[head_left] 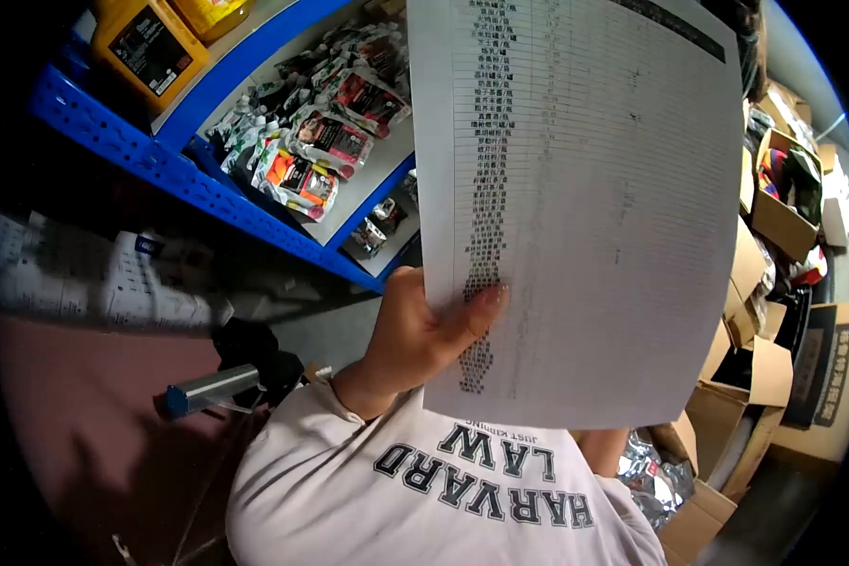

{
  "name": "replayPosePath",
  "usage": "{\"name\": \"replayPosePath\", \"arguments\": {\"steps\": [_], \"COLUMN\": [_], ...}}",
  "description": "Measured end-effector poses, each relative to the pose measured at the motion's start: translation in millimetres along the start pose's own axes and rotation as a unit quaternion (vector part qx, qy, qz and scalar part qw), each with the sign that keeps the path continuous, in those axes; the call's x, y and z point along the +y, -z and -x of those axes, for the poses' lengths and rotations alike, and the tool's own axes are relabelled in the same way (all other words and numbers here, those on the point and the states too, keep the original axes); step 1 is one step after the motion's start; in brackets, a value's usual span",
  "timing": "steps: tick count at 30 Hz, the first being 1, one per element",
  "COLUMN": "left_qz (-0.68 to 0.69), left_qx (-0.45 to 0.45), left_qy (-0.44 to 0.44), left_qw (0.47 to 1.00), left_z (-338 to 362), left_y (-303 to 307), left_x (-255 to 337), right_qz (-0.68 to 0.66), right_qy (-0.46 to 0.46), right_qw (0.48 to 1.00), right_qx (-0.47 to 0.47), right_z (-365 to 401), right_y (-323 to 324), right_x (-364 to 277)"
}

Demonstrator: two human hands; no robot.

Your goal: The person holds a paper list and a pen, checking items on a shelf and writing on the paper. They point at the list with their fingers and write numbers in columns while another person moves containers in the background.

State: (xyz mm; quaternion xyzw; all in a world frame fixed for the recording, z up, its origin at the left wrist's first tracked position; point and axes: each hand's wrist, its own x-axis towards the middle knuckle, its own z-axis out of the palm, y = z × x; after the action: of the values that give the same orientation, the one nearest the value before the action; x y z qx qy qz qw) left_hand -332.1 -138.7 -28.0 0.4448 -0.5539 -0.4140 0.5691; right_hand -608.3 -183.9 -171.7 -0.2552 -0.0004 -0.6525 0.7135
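L hand point(415, 330) is clamped on the printed sheet point(585, 189), thumb across its front near the lower-left edge, fingers behind. R hand I can't see: only a bit of arm point(602, 448) shows below the sheet's bottom edge, so grip unknown. Sheet rises up & right of L hand. Blue shelf point(208, 189) w/ snack packets point(325, 137) up-left of L hand; cardboard boxes point(755, 377) past the sheet's right edge.

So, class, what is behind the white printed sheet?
Brown cardboard boxes and a blue metal shelf show past the edges of the white printed sheet. The left hand grips it; its fingers and the right hand are covered.
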Motion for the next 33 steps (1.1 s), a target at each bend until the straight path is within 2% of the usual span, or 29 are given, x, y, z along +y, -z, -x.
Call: {"name": "replayPosePath", "arguments": {"steps": [5, 11, 14, 18, 23, 33], "left_qz": [0.091, 0.014, 0.022, 0.096, 0.088, 0.108], "left_qx": [-0.017, -0.051, -0.045, -0.043, -0.052, -0.012], "left_qy": [-0.005, -0.023, -0.018, 0.038, 0.066, 0.047], "left_qw": [0.996, 0.998, 0.999, 0.994, 0.993, 0.993], "left_z": [-0.3, -3.5, -1.5, -2.1, -2.5, -6.3], "left_y": [-4.4, -4.2, -8.1, -10.1, -10.7, -14.0], "left_x": [6.8, 8.3, 10.4, 4.6, 5.7, 3.8], "right_qz": [0.024, 0.039, 0.047, 0.056, 0.070, 0.106], "right_qy": [0.017, 0.036, 0.046, 0.059, 0.069, 0.086], "right_qw": [0.999, 0.997, 0.996, 0.994, 0.991, 0.981], "right_qx": [0.031, 0.055, 0.068, 0.079, 0.094, 0.141], "right_z": [4.3, 10.5, 15.1, 19.6, 22.1, 28.2], "right_y": [-5.6, -10.3, -11.8, -14.7, -17.3, -23.9], "right_x": [0.7, -1.2, -4.7, -7.0, -7.8, -11.3]}}
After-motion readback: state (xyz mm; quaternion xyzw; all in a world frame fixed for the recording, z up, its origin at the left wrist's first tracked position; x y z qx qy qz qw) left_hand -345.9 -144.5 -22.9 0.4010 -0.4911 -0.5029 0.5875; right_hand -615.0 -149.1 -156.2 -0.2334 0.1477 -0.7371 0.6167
